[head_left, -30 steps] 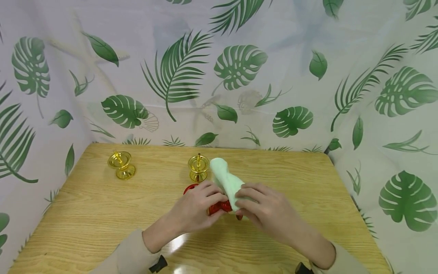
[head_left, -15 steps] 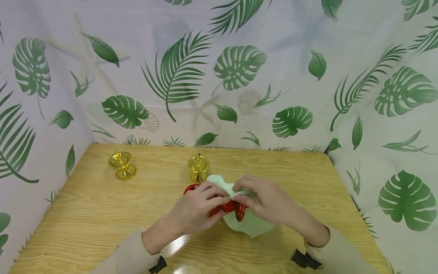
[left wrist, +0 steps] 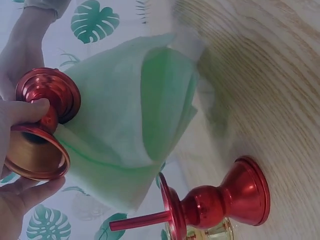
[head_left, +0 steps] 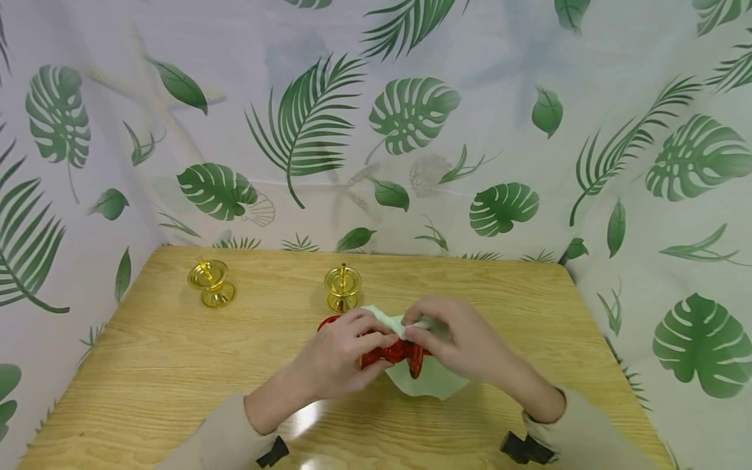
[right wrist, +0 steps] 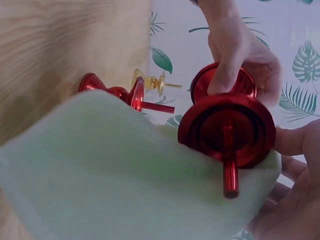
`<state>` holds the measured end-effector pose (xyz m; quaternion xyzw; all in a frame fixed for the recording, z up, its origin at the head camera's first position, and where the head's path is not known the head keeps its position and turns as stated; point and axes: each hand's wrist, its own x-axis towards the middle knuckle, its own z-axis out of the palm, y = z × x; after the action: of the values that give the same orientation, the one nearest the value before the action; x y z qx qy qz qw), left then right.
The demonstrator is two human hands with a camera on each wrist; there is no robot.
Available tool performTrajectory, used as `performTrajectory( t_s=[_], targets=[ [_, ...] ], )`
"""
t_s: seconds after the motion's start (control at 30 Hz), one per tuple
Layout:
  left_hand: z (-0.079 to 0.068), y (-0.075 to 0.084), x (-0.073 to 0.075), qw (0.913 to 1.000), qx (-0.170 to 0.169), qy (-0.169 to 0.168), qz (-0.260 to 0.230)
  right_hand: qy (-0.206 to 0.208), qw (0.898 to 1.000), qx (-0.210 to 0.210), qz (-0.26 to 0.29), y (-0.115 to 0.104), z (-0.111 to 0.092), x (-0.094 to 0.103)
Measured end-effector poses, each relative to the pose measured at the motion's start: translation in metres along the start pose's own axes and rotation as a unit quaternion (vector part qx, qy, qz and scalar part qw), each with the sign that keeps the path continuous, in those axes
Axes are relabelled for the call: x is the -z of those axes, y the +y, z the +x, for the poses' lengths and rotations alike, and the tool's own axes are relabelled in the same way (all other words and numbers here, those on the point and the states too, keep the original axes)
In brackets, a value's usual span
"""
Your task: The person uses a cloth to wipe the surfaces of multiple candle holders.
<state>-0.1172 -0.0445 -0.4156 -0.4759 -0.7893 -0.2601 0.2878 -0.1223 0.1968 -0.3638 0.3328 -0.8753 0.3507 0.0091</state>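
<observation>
My left hand [head_left: 341,352] grips a red metal candle holder [right wrist: 225,135] by its base and narrow stem, tilted on its side with the spike pointing right. In the left wrist view the hollow base of this holder faces the camera. A pale green cloth [right wrist: 115,170] is pinched by my right hand [head_left: 458,339] at the dish rim, and the rest of it hangs down below the holder. The right fingers are partly behind the cloth in the right wrist view. A second red candle holder [left wrist: 215,205] stands upright just beyond my left hand, mostly hidden in the head view.
Two gold candle holders stand toward the back of the wooden table [head_left: 176,365]: one gold holder [head_left: 343,287] behind the hands, the other gold holder [head_left: 211,284] at the far left. Leaf-printed cloth walls [head_left: 364,130] enclose the table at the back and sides.
The cloth stood up above the right hand a second ago; now it has dropped and drapes beneath the red candle holder. The right hand has shifted slightly along the rim; the left stays put.
</observation>
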Motion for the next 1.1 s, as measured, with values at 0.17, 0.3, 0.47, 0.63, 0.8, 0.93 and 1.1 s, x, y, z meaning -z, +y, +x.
performTrajectory(
  t_s=[0.17, 0.3, 0.47, 0.63, 0.8, 0.93, 1.1],
  targets=[
    [0.002, 0.001, 0.003, 0.9993, 0.028, -0.008, -0.026, 0.088, 0.985, 0.112, -0.096, -0.006, -0.011, -0.010],
    [0.002, 0.000, 0.003, 0.9985, 0.040, -0.009, -0.037, 0.159, 0.940, 0.203, -0.222, -0.010, -0.021, -0.022],
    [0.001, -0.001, 0.003, 0.9975, 0.053, -0.006, -0.047, 0.209, 0.877, 0.258, -0.349, -0.015, -0.032, -0.038],
    [0.002, -0.001, 0.003, 0.9970, 0.059, -0.009, -0.049, 0.224, 0.874, 0.247, -0.352, -0.017, -0.032, -0.043],
    [0.001, 0.001, 0.003, 0.9985, 0.044, -0.010, -0.033, 0.179, 0.926, 0.180, -0.280, -0.019, -0.025, -0.030],
    [0.000, 0.002, 0.003, 0.9995, 0.024, -0.011, -0.018, 0.114, 0.958, 0.132, -0.228, -0.017, -0.016, -0.017],
    [-0.003, 0.003, 0.004, 1.0000, -0.004, -0.007, -0.001, 0.060, 0.983, 0.077, -0.157, -0.012, -0.007, -0.006]
  ],
)
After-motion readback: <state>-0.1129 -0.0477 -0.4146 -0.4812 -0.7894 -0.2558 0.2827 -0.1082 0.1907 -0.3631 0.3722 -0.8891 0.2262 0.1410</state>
